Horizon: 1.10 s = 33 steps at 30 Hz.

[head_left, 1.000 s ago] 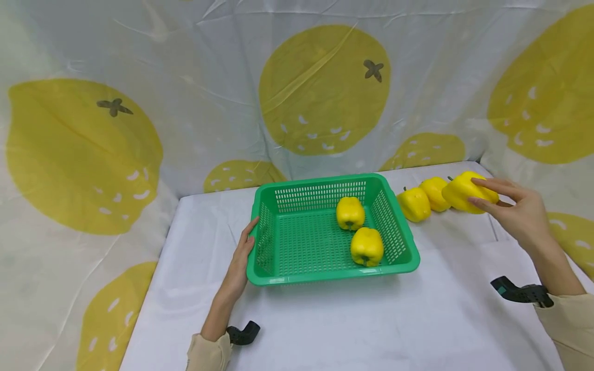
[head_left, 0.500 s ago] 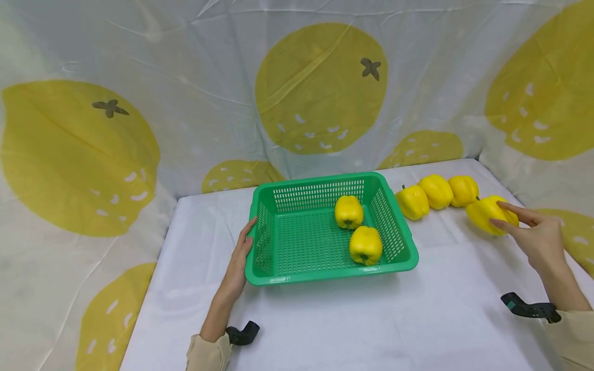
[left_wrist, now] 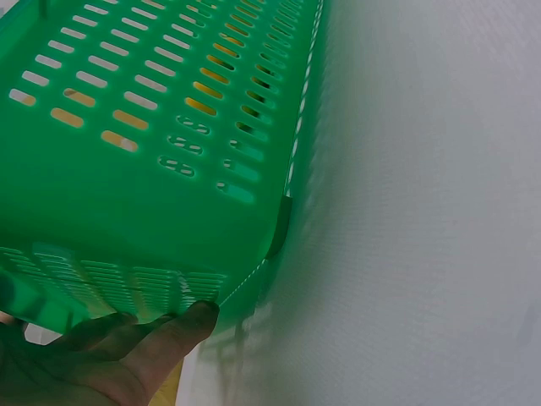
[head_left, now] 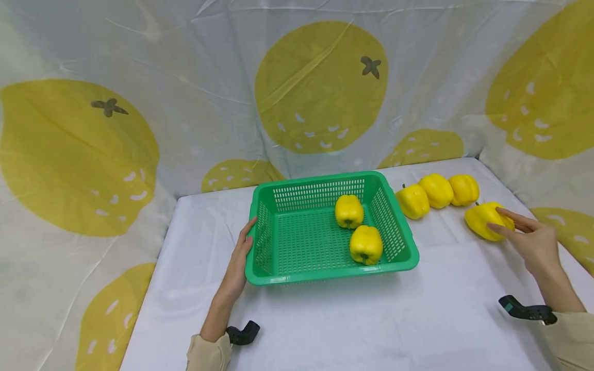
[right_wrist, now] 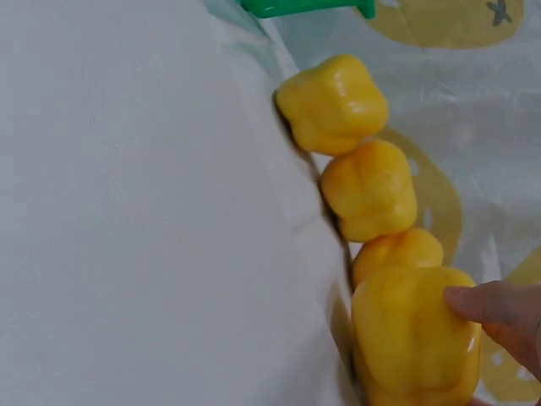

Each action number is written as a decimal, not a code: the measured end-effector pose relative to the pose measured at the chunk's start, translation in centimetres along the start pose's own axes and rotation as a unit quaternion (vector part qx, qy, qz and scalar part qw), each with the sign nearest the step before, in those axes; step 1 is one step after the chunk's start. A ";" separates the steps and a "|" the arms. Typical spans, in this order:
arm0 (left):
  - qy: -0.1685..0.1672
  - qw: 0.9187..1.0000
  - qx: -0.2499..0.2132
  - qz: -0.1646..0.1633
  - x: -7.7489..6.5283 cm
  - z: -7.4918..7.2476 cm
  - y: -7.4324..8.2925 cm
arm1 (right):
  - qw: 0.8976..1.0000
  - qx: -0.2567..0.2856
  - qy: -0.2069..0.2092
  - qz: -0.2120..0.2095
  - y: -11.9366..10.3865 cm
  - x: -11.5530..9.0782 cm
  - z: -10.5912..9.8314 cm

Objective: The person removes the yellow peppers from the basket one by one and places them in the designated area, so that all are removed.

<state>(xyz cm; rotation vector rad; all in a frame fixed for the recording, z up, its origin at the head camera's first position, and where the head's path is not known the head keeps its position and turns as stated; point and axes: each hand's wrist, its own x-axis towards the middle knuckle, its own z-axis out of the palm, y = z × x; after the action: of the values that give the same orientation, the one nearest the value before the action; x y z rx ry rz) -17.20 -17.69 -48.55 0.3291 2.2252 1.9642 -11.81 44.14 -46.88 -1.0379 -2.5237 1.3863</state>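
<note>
My left hand [head_left: 237, 263] rests its fairly straight fingers against the left outer wall of a green plastic basket [head_left: 297, 278]. The left wrist view shows those fingers [left_wrist: 173, 342] touching the slotted wall. On the right side of the table, my right hand [head_left: 535, 245] holds a yellow bell pepper [head_left: 484, 220] between thumb and fingers; the pepper appears to sit on the cloth. Behind it stand three more yellow peppers in a row: left [head_left: 413, 201], middle [head_left: 436, 190] and right [head_left: 464, 189]. Inside the basket, near its right end, lie a rear pepper [head_left: 349, 211] and a front pepper [head_left: 366, 245].
A white cloth [head_left: 334, 324] covers the table. Lemon-printed fabric [head_left: 185, 129] hangs behind it and at both sides. The row of peppers begins close to the basket's right rim. Black wrist cameras sit on the left wrist [head_left: 243, 334] and right wrist [head_left: 526, 310].
My right hand has carried the pepper rightward and toward me, away from the row, and lowered it to the cloth. The left hand and basket have stayed put.
</note>
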 end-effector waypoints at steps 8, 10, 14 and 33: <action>-0.001 1.000 -0.003 -0.001 0.0 0.1 -0.1 | 1.000 0.020 0.003 -0.003 0.3 0.2 0.2; 0.000 1.000 -0.003 -0.001 0.0 0.1 -0.1 | 1.000 0.018 0.002 -0.010 0.4 0.4 0.4; 0.001 1.000 -0.001 0.000 -0.1 0.1 -0.1 | 1.000 0.019 0.007 -0.024 0.4 0.7 0.8; 0.003 1.000 0.003 -0.004 -0.1 0.1 0.1 | 0.999 0.020 0.000 -0.050 0.1 0.4 0.7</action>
<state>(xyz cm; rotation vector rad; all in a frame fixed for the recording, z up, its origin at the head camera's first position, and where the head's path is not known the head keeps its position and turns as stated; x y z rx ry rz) -17.07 -17.61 -48.45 0.3169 2.2333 1.9567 -12.31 43.90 -47.42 -0.8903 -2.5008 1.4027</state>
